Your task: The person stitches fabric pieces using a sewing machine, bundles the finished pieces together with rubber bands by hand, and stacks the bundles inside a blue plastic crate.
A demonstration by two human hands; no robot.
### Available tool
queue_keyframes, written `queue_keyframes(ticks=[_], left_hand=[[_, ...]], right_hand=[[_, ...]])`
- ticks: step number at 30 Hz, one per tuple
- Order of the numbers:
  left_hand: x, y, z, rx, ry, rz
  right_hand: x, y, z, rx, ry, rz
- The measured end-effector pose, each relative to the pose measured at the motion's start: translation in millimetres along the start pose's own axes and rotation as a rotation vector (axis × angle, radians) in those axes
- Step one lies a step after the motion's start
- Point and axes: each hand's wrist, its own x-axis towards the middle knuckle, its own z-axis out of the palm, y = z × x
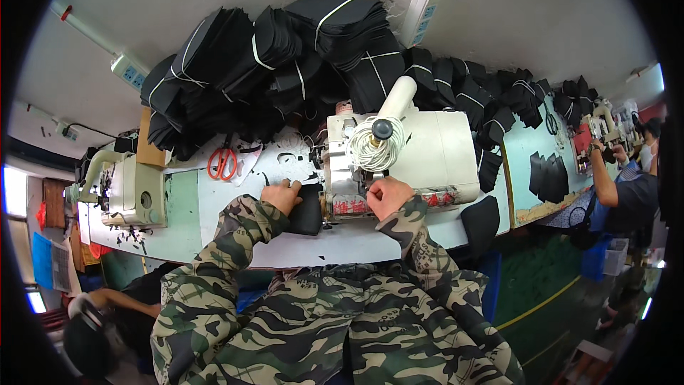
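1. While your left hand [282, 197] bends over the upper left of a black piece [308, 212], fingers touching it, can't tell whether they pinch or merely press.
2. Your right hand [389, 197] is curled at the front of the white machine [434, 146], fingertips bunched; whether they grip anything is hidden.
3. That piece sits just left of the machine's working end. Careful here: uneven pressure from your left side could skew it, and fingers straying into the mechanism could get nipped.
4. Look at your bench [206, 221], pale and littered with dark scraps near the red-handled scissors [222, 162]; a stray one could slip underneath and lift an edge.
5. Over on your right, a loose black panel [481, 222] lies at the front edge; a brushing sleeve might knock it off.
6. Around you: strapped black stacks [274, 39] against the wall, a power strip [422, 13] above, a co-worker [630, 189] far right, green floor [527, 306] below.
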Motion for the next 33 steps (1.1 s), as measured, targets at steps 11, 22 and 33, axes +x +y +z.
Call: queue_keyframes(ticks=[11,22,33], left_hand=[[-3.4,13.8,-5.1,0.023,0.153,-0.028],[21.0,58.8,-77.4,-1.007,-0.495,0.208],[51.9,48.6,-69.2,-1.032,-0.581,-0.003]], right_hand=[[-132.0,115.3,-46.7,-0.172,-0.577,0.192],[-47.6,-6.1,12.1,0.542,-0.092,0.149],[-20.3,9.3,-37.0,0.228,-0.02,0.051]])
